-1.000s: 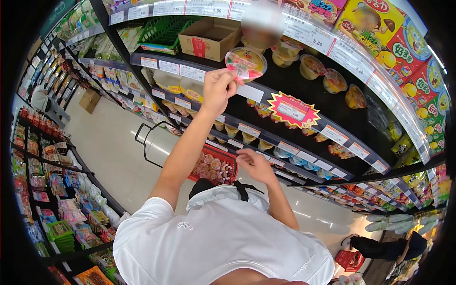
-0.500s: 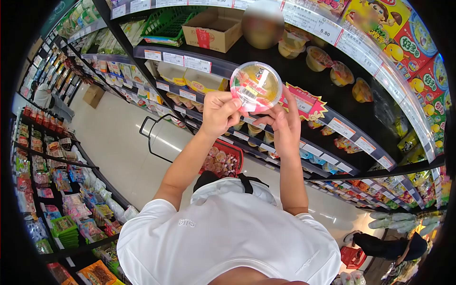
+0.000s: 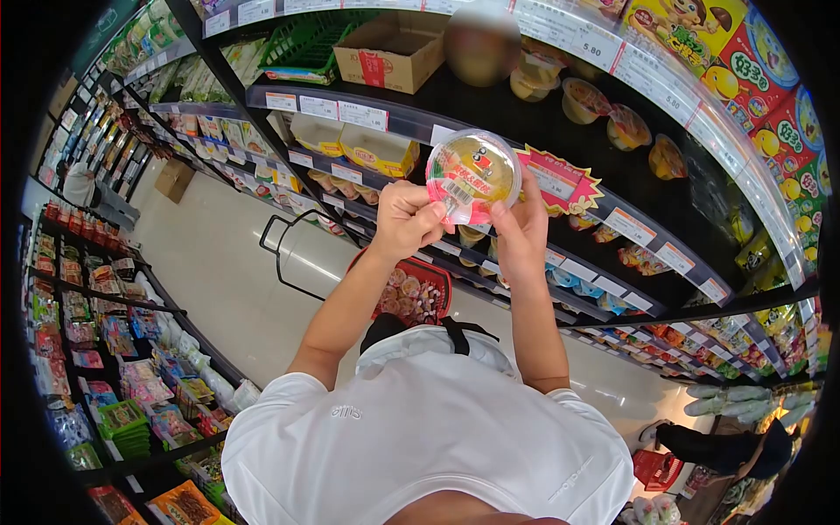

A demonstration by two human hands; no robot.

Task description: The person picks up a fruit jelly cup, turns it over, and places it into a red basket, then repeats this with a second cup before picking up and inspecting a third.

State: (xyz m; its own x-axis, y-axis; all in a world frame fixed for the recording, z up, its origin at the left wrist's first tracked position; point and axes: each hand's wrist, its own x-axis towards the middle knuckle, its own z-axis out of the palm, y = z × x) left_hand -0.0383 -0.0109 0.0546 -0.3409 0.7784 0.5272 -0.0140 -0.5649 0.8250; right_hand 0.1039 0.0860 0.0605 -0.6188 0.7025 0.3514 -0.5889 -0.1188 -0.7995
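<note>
A round, clear-lidded fruit jelly cup (image 3: pixel 477 171), with a pink and white printed label and yellowish contents, is held up in front of the shelf, its lid facing me. My left hand (image 3: pixel 408 217) pinches its lower left rim between thumb and bent fingers. My right hand (image 3: pixel 523 229) closes around the lower right side, thumb on the front and fingers partly hidden behind. Similar fruit cups (image 3: pixel 628 129) stand in a row on the shelf behind it.
An open cardboard box (image 3: pixel 394 52) and green basket (image 3: pixel 302 44) sit on the shelf. A red shopping basket (image 3: pixel 444 293) with several packed items is on the floor before me. A snack rack (image 3: pixel 131 350) lines the left; another person (image 3: pixel 726 446) is at lower right.
My right hand has gone from touching the cup with its fingertips to gripping its right side. The cup has come down slightly. My left hand keeps its hold.
</note>
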